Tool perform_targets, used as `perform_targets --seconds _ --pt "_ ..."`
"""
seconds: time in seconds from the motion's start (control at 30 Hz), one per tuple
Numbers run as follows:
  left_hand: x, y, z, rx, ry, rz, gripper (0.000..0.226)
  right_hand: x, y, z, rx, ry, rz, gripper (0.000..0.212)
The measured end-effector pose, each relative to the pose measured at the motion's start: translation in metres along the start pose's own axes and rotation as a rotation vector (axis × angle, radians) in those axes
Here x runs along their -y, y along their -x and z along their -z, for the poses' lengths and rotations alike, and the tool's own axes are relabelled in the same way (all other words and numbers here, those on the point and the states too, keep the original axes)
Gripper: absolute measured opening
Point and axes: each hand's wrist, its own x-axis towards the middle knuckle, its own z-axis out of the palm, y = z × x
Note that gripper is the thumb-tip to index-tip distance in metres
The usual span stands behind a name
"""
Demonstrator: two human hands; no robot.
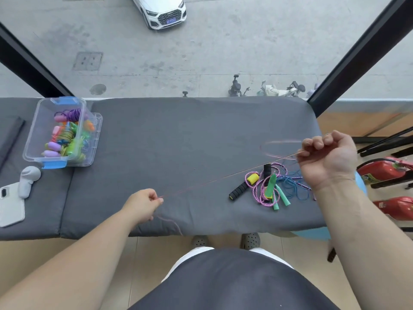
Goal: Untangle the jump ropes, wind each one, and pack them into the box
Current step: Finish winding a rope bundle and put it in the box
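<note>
Head view: the right hand (328, 157), fingers curled, grips the gathered loops of a thin pink cord jump rope (223, 179). From that grip the rope runs taut on a diagonal, down and across to the left hand (144, 205), which pinches it between thumb and fingertips. A slack tail trails past the pinch to the near edge of the grey padded table (178, 135). Judgement: the unwound length lies leftward, so winding draws it rightward. The clear plastic box with blue latches (32, 133) sits well apart, nearer the left hand.
</note>
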Motion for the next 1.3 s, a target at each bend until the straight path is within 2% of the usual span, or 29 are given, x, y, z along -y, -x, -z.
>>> perform_targets --seconds 0.07,0.17,0.23,0.27,0.33,0.37,0.43,0.47,0.5,0.53,0.57,0.6,0.7,0.87,0.9,0.97,1.07,1.13,1.2,1.23,1.3 --pt "0.001 0.006 0.004 0.015 -0.054 -0.057 0.040 0.002 -0.009 0.007 -0.125 0.200 0.050 0.025" --pt "-0.031 0.025 0.006 0.074 0.042 -0.226 0.041 -0.007 -0.014 0.020 -0.191 0.771 0.018 0.028" --pt "-0.062 0.045 0.009 0.114 0.118 -0.348 0.037 -0.024 -0.010 0.027 -0.062 1.203 -0.078 0.024" --pt "-0.078 0.055 0.011 0.147 0.144 -0.412 0.038 -0.032 -0.006 0.029 0.029 1.418 -0.113 0.030" --pt "-0.109 0.075 0.013 0.232 0.211 -0.495 0.043 -0.046 0.004 0.024 0.224 1.779 -0.060 0.055" --pt "-0.122 0.082 0.013 0.272 0.270 -0.507 0.043 -0.051 0.012 0.017 0.362 1.813 0.005 0.067" --pt "-0.144 0.093 0.011 0.303 0.381 -0.515 0.040 -0.059 0.037 -0.008 0.728 1.624 0.027 0.079" --pt "-0.151 0.095 0.011 0.300 0.412 -0.524 0.038 -0.064 0.049 -0.020 0.886 1.485 -0.016 0.072" --pt "-0.156 0.096 0.012 0.298 0.439 -0.536 0.036 -0.069 0.058 -0.028 0.977 1.372 -0.046 0.055" --pt "-0.157 0.095 0.013 0.305 0.460 -0.544 0.038 -0.074 0.064 -0.032 0.983 1.315 -0.024 0.034" --pt "-0.157 0.094 0.015 0.318 0.482 -0.549 0.045 -0.075 0.067 -0.037 0.942 1.285 0.035 0.017" --pt "-0.155 0.092 0.015 0.321 0.495 -0.550 0.053 -0.075 0.065 -0.038 0.879 1.283 0.112 0.015" --pt "-0.142 0.080 0.018 0.231 0.570 -0.497 0.064 -0.067 0.043 -0.027 0.624 1.253 0.216 0.029" --pt "-0.092 0.044 0.032 -0.250 0.667 -0.174 0.056 -0.042 -0.007 0.008 0.016 0.907 0.224 0.035" --pt "-0.085 0.043 0.036 -0.288 0.704 -0.117 0.052 -0.037 -0.013 0.016 -0.088 0.884 0.212 0.035" --pt "-0.082 0.043 0.042 -0.262 0.776 -0.078 0.050 -0.034 -0.022 0.026 -0.125 0.977 0.179 0.037" --pt "-0.105 0.056 0.044 -0.004 0.739 -0.210 0.047 -0.043 -0.009 0.021 0.124 1.321 0.089 0.030" --pt "-0.133 0.076 0.041 0.182 0.652 -0.360 0.047 -0.048 0.016 0.002 0.467 1.338 0.078 0.055" --pt "-0.158 0.092 0.037 0.268 0.615 -0.490 0.045 -0.057 0.043 -0.023 0.800 1.272 0.027 0.075" --pt "-0.168 0.097 0.036 0.284 0.618 -0.533 0.042 -0.065 0.051 -0.030 0.927 1.275 0.007 0.069" --pt "-0.179 0.099 0.037 0.289 0.644 -0.602 0.040 -0.082 0.059 -0.039 1.020 1.315 -0.035 0.029"
